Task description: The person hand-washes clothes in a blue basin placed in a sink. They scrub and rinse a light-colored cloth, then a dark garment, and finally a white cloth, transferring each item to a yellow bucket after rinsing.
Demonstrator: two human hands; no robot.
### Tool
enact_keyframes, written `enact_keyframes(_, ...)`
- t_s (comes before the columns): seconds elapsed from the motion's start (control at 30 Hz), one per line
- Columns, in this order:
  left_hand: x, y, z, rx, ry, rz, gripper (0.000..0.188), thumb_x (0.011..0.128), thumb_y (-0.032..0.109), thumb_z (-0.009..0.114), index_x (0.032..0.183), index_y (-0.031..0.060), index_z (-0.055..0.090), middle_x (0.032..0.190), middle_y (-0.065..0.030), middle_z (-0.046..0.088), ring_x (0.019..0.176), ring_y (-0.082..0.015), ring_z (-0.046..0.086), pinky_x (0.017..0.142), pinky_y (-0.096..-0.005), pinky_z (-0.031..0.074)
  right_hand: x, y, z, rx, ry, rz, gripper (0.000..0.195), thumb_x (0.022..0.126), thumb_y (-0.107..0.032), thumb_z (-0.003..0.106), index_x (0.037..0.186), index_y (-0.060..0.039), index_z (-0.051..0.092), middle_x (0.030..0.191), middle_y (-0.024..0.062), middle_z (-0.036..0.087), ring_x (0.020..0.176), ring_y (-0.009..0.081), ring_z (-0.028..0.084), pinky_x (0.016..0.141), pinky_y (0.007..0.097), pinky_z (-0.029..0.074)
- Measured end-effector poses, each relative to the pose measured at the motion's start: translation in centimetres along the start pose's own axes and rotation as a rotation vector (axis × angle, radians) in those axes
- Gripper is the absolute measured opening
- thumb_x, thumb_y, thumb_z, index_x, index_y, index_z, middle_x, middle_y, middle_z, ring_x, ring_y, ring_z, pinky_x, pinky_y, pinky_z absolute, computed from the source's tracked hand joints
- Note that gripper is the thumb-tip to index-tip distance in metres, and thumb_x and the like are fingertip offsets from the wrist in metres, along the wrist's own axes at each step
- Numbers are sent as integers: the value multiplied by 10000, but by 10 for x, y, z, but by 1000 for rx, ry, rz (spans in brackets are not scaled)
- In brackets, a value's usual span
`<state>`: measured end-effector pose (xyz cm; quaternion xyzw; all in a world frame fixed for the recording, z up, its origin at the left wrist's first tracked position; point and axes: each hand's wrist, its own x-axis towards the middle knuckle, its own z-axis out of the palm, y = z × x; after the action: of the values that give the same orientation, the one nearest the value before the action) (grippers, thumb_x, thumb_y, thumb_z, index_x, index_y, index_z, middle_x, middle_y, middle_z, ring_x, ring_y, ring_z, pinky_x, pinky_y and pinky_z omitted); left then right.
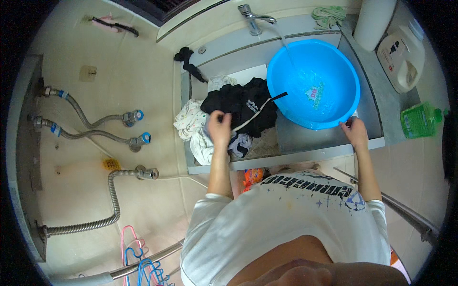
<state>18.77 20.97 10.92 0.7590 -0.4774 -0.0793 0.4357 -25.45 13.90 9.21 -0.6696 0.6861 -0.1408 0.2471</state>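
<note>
My right hand (354, 130) grips the near right rim of a blue plastic basin (313, 85) in the sink. Water runs from a metal faucet (254, 19) into the basin. My left hand (219, 127) is over the pile of clothes at the sink's left; its fingers are curled, and whether they hold cloth is unclear. The pile has a black garment (238, 103) with a pale drawstring, white cloth with small dots (189, 119), plain white cloth (202, 146) and a grey-and-black piece (240, 144) near the front edge.
A black cloth (189, 64) hangs over the sink's back left corner. A green rag (328, 17) lies at the back right. On the right stand a white jug (402, 57) and a green bottle (420, 120). Hoses (114, 200) run along the left wall; hangers (143, 264) hang below.
</note>
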Motion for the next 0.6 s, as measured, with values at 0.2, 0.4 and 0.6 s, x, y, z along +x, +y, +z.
enact_keyframes(0.2,62,98,-107,-924,338,-206,107,728,58,614,756,43,512,808,-100,587,704,-182,579,641,-312,500,-1,-2,-3,6,-62,42,361,734,-319,659,810,25,577,817,191,599,758,335,586,667,410,459)
enact_keyframes(0.4,144,154,-118,-840,890,362,147,733,-15,603,801,7,474,787,-77,539,669,-156,528,570,-282,473,1,5,-2,9,-25,15,364,729,-319,662,797,28,578,789,195,596,747,335,584,663,406,455)
enact_keyframes(0.6,178,98,-79,672,588,233,530,650,198,715,1085,25,465,1099,-273,420,1058,-418,371,857,-494,359,1,-3,-5,13,-35,19,381,728,-333,659,804,31,576,797,199,597,750,341,582,664,409,454)
